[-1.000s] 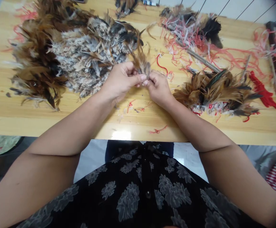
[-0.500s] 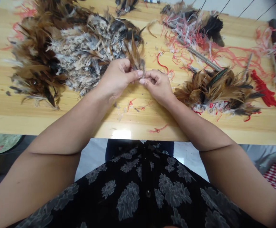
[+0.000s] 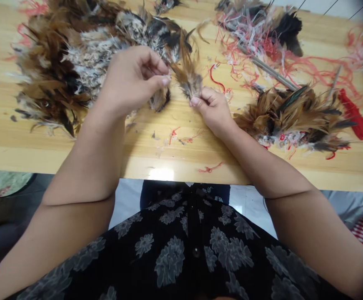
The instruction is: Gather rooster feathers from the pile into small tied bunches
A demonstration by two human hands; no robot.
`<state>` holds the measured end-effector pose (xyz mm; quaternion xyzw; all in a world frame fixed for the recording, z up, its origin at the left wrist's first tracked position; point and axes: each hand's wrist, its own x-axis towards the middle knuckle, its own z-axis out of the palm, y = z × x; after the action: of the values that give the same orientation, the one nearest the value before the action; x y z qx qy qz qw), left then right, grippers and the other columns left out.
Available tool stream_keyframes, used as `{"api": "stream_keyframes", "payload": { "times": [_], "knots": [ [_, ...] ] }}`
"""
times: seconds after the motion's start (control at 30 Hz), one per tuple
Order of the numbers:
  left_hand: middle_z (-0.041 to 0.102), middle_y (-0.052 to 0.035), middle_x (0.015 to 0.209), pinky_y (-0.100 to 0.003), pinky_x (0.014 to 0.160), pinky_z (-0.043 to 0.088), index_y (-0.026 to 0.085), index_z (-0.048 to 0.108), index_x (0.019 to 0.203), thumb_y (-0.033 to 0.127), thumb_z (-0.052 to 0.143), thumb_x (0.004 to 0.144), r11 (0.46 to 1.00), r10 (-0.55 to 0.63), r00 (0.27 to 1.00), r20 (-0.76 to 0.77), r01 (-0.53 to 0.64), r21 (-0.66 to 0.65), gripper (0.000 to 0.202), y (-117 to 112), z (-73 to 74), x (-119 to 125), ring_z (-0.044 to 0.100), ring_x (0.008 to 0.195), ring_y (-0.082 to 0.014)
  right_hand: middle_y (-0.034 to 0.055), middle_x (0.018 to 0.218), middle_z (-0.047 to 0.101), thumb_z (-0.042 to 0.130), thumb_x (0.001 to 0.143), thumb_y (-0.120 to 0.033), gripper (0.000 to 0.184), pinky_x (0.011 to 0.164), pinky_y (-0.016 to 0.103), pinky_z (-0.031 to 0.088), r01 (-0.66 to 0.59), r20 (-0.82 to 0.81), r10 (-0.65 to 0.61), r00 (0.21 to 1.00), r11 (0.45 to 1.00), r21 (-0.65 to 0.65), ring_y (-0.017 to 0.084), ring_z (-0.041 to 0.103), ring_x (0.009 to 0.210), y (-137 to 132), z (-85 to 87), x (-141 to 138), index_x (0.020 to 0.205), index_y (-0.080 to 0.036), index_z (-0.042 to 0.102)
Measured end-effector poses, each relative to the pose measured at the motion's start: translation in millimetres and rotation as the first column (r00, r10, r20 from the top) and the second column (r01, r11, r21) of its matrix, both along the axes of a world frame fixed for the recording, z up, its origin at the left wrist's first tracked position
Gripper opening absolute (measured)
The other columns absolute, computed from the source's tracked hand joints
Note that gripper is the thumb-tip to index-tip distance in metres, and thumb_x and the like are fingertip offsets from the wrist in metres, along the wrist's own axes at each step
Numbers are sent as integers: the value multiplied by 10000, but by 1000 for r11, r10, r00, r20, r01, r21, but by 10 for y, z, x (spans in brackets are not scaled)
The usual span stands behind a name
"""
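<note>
My right hand (image 3: pixel 214 109) pinches a small bunch of brown feathers (image 3: pixel 188 77) by its grey, fluffy base, the tips pointing up and away from me. To its left, my left hand (image 3: pixel 137 79) hovers over the edge of a large feather pile (image 3: pixel 89 52). Its fingers are curled, with a small gap between thumb and fingertips, and I see nothing held there. The pile has pale fluffy bases in the middle and brown and black feathers around them.
Right of my hands lies a bundle of brown feathers (image 3: pixel 289 116) beside red strings (image 3: pixel 358 116). Behind it are tangled pink and white strings (image 3: pixel 259 37), a thin stick (image 3: pixel 270 71) and black feathers (image 3: pixel 289 31). Thread scraps (image 3: pixel 211 168) lie near the table's front edge (image 3: pixel 181 177).
My left hand has let go of the feather bunch and moved left over the pile. The bunch stays in my right hand. The view has shifted slightly.
</note>
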<state>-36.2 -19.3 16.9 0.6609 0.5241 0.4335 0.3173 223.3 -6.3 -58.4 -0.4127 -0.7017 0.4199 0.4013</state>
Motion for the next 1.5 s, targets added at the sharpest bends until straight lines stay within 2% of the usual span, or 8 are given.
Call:
{"api": "stream_keyframes", "payload": {
  "times": [0.1,0.2,0.43,0.6,0.83,1.13,1.33,1.5],
  "knots": [
    [708,13,713,-501,961,521,320,832,791,270,984,880,996,61,966,-250,-44,73,183,67,-16,-278,527,764,-267,12,904,673,816,1169,-615,477,1089,423,642,30,-17,-30,999,999,-21,224,664,1003,20,-54,8,884,-256,683],
    [636,21,643,-452,999,553,346,780,727,326,1042,851,992,-122,910,-395,122,-25,290,141,-196,-411,499,772,-285,2,869,623,791,1187,-600,464,1025,405,642,42,-29,-43,999,999,-26,208,621,939,43,-105,11,892,-258,683],
    [451,22,613,-340,1024,574,312,656,658,255,1010,775,989,-137,822,-553,80,-125,377,87,-323,-257,612,859,-307,-15,877,586,794,1208,-555,416,946,352,584,71,-39,-72,997,997,-24,164,568,876,53,-150,11,950,-231,756],
    [542,20,662,-407,1124,570,286,712,756,177,954,856,991,-123,952,-281,104,-83,284,41,-176,-185,689,965,-319,-14,845,565,746,1200,-762,593,907,361,592,85,-41,-86,995,996,-28,167,588,843,36,-148,1,940,-230,780],
    [780,-19,727,-487,760,554,338,746,802,442,1036,862,962,-189,952,239,229,-151,315,-25,-96,203,615,683,-261,20,907,747,841,1086,-867,674,981,385,652,89,-97,-98,990,992,-92,199,718,961,9,-72,-53,885,-228,764],
    [720,18,728,-445,713,473,314,634,795,570,1125,864,969,-155,957,244,195,-150,559,-41,-255,342,586,695,-206,19,917,736,928,1020,-847,666,947,363,634,21,-96,-33,995,992,-127,184,668,921,-31,-25,-68,841,-237,731],
    [644,4,681,-482,847,510,321,622,867,782,1102,914,966,-123,957,264,176,-190,667,-55,-240,339,756,979,-331,8,906,703,924,1060,-777,611,973,375,637,72,-94,-82,992,992,-103,192,673,953,13,-101,-78,870,-230,727],
    [630,32,671,-438,698,408,298,586,809,883,1190,740,973,-89,933,347,157,-171,844,-11,-289,372,498,679,-180,16,917,710,906,1072,-786,616,999,399,658,80,-81,-87,993,993,-85,213,713,1001,43,-128,-92,871,-233,724]
  ]
}}
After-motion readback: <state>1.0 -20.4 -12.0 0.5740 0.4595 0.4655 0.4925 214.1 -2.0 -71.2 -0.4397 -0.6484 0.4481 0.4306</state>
